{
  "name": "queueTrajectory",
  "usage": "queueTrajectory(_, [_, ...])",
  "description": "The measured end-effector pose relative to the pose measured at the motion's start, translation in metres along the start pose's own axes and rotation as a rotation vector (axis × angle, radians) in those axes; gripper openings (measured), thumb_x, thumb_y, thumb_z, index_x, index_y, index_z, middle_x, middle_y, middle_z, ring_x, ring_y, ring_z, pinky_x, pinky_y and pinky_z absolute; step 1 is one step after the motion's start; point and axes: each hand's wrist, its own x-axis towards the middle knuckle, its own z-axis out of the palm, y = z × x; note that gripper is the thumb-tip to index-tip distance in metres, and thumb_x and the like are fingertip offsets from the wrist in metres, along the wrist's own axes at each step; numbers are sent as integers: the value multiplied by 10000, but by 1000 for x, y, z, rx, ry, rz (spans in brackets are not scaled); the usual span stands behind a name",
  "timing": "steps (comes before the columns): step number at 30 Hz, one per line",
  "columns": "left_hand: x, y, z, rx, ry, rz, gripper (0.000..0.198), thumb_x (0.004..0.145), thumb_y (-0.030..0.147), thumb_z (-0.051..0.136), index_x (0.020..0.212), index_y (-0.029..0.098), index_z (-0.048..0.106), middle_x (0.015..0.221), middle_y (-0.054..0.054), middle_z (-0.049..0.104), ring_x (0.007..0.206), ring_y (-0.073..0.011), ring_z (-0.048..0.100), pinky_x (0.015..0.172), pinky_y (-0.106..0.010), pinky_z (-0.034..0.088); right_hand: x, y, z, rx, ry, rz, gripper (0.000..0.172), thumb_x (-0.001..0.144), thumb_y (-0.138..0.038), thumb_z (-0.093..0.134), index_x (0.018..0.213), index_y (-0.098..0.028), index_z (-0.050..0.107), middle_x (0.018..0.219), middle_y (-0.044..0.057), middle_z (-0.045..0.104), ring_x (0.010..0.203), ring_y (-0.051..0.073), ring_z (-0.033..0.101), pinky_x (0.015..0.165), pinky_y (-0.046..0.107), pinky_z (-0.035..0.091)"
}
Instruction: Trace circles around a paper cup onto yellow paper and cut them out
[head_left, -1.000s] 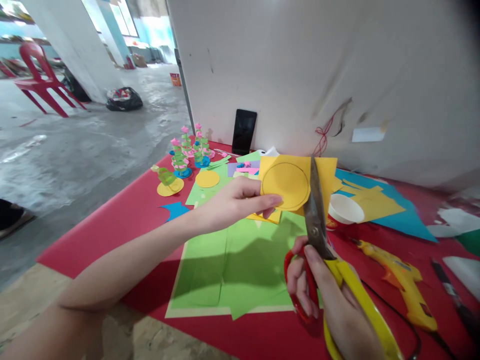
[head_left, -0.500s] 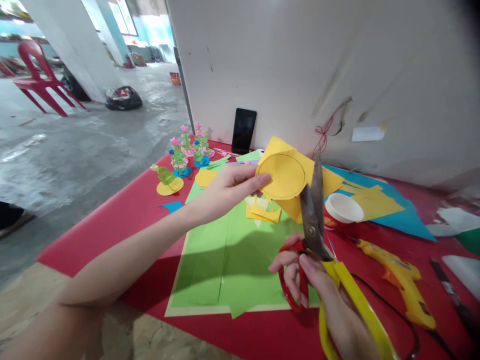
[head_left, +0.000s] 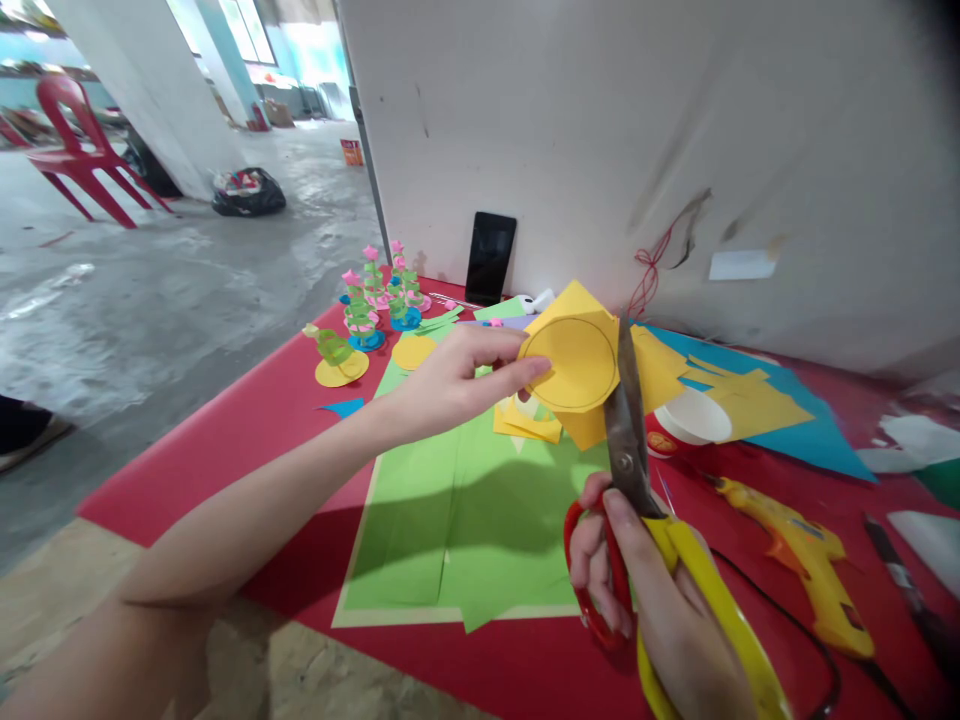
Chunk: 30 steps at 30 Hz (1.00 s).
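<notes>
My left hand (head_left: 480, 370) pinches the left edge of a piece of yellow paper (head_left: 574, 360), thumb on top. A circle is drawn on the paper, and some of its border is trimmed close to the line. My right hand (head_left: 645, 590) grips large scissors (head_left: 626, 450) by their red and yellow handles, fingers through the red loop. The blades point up and lie nearly together at the paper's right edge, beside the circle. Below are yellow scraps (head_left: 529, 420) on green paper sheets (head_left: 480, 520).
Small paper trees (head_left: 364, 320) stand at the back left, near a yellow disc (head_left: 412, 352). A phone (head_left: 491, 258) leans on the wall. To the right are a paper cup (head_left: 690, 420), a yellow glue gun (head_left: 802, 560) with its cable, and blue paper (head_left: 832, 440).
The scissor blades have closed from wide apart to nearly together at the paper's right edge. My right-hand fingers have drawn in. The paper has shifted slightly right and tilted.
</notes>
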Motion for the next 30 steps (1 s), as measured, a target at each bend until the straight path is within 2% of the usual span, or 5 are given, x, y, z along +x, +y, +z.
queueTrajectory(5, [-3, -3, 17, -283, 145, -130, 386, 881, 422, 466, 616, 142, 479, 583, 30, 414, 544, -73, 386, 512, -203, 313, -2, -1, 1, 27, 12, -21, 436, 822, -613, 406, 863, -188, 492, 438, -41, 499, 312, 78, 380, 339, 198, 345])
queueTrajectory(11, [-9, 5, 29, -368, 47, -208, 286, 871, 359, 506, 723, 132, 596, 722, -6, 611, 672, -83, 527, 627, -176, 418, 5, 1, -4, 24, -72, -58, 415, 838, -594, 394, 883, -187, 467, 469, -35, 532, 317, 76, 382, 325, 192, 349])
queueTrajectory(15, [-8, 4, 24, -266, 122, -245, 328, 840, 347, 536, 599, 125, 545, 615, 7, 578, 585, -72, 493, 539, -170, 380, 9, 3, -7, 37, -173, -70, 441, 830, -603, 384, 945, -182, 442, 500, -35, 548, 319, 86, 392, 332, 212, 367])
queueTrajectory(19, [-5, 2, 13, -206, 16, -225, 325, 830, 323, 543, 568, 131, 522, 557, 36, 491, 550, -59, 438, 515, -164, 346, 7, 4, -4, 68, -97, -60, 438, 810, -609, 424, 944, -193, 451, 397, -89, 411, 341, 99, 399, 359, 208, 353])
queueTrajectory(30, [1, 5, -3, -116, -99, -187, 318, 825, 278, 528, 543, 131, 523, 538, 40, 494, 519, -52, 432, 487, -160, 335, 1, 4, 3, -29, 41, -9, 463, 809, -645, 396, 834, -193, 497, 386, -64, 454, 285, 65, 345, 337, 200, 274])
